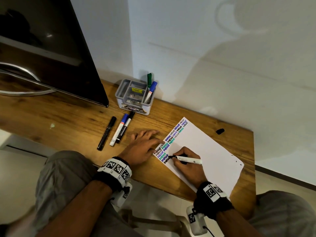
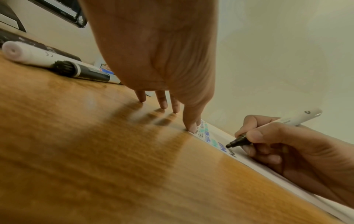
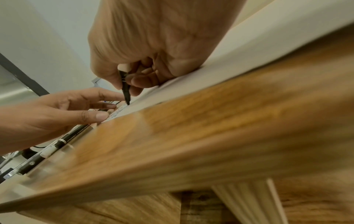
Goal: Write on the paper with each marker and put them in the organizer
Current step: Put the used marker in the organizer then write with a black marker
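**Black marker mid-word; smear and paper-slip risks**

Wooden surface [image 1: 68, 113] against a white wall, dark screen at its far left corner. Left to right: three capped markers [image 1: 118, 130] lie loose near the middle; behind them the grey organizer [image 1: 135, 96] stands by the wall edge, a green and a blue marker upright in its right compartment.

Left hand [image 1: 145, 147]: palm down, fingers spread and straight, thumb tip pressing the paper's [image 1: 213, 151] left edge, other fingertips on bare wood.

Right hand [image 1: 186, 163]: thumb and fingers pinching the uncapped black marker [image 1: 188, 159] low on the barrel, tip at the paper, heel of hand resting on the sheet.

Loose black cap [image 1: 220, 131] sits beyond the paper, near the surface's right edge.

Risks, as judged:
- Only the thumb pins the sheet; a hard stroke could skew it.
- Hand heel may drag across wet ink.
- Cap lies well apart from the hand; it could roll off, leaving the marker stored uncapped.
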`<action>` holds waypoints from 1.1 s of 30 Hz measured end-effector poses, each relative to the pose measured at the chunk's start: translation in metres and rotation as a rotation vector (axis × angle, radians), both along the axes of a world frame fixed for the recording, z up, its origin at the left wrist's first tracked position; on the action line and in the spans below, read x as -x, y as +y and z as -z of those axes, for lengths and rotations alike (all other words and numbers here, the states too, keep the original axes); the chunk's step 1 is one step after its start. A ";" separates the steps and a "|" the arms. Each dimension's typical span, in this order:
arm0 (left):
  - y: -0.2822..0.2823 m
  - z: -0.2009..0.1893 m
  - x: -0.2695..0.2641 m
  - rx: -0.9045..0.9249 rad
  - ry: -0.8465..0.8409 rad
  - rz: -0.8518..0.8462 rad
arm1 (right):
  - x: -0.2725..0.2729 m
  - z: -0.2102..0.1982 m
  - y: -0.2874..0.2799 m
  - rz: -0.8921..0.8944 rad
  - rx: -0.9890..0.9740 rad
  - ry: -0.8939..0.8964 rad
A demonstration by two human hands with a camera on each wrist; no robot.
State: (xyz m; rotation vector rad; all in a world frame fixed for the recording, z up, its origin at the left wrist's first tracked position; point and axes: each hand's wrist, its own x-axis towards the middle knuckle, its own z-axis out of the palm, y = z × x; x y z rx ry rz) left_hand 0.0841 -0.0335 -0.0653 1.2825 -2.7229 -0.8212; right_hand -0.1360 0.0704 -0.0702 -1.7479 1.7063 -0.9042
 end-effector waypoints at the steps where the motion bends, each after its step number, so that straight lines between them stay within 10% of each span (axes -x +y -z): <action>1: 0.000 0.000 0.000 0.001 0.002 0.001 | 0.000 0.000 0.000 -0.008 -0.018 -0.026; 9: 0.001 -0.003 0.001 0.005 0.027 -0.004 | 0.026 -0.035 -0.014 0.203 -0.068 -0.511; 16: 0.001 -0.003 -0.001 -0.007 0.043 0.008 | 0.103 -0.081 -0.027 0.441 0.270 0.028; 33: -0.001 -0.001 -0.003 0.025 0.116 -0.019 | 0.146 -0.017 -0.068 0.401 0.000 0.280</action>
